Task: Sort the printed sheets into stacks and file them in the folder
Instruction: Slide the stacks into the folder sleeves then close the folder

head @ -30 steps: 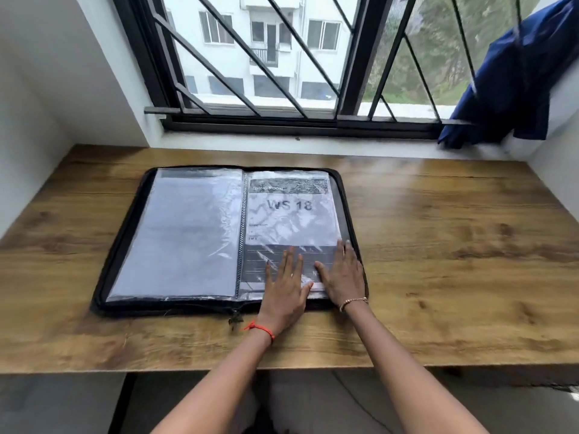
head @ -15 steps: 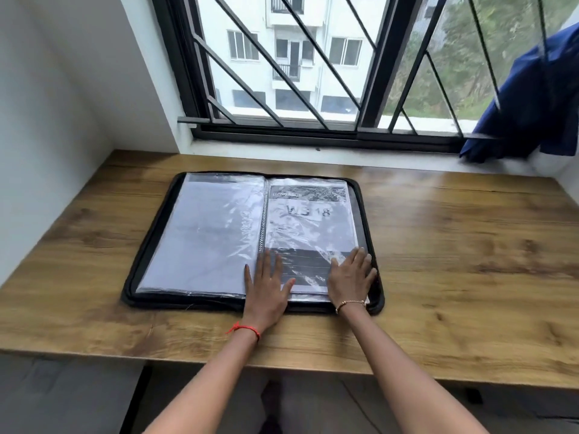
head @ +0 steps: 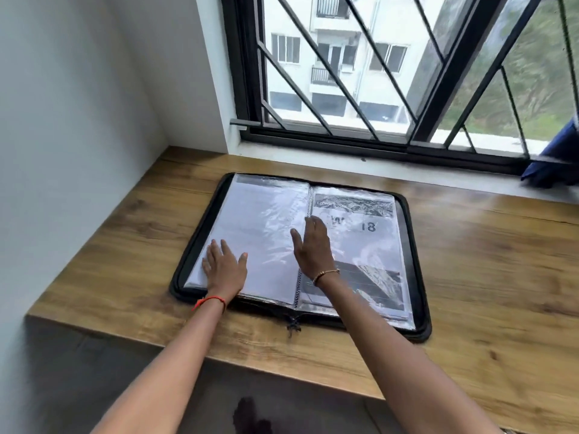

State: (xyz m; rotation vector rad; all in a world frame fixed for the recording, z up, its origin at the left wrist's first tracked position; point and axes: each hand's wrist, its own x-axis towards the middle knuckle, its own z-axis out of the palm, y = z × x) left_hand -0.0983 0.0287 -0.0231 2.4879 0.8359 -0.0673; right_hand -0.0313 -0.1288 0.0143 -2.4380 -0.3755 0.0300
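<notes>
Here the black zip folder (head: 421, 332) lies open on our wooden table (head: 485, 277), below the window (head: 344, 73). In its right sleeve a printed sheet (head: 376, 245) shows a large "18" and a header beginning "LIVING"; glare hides the rest. Our left hand (head: 224, 267) presses flat, fingers spread, on the pale left page (head: 260, 220). Our right hand (head: 313, 245), fingers straight and together, rests by the spiral spine, gripping nothing. A blue cloth (head: 560, 158) hangs far right.
</notes>
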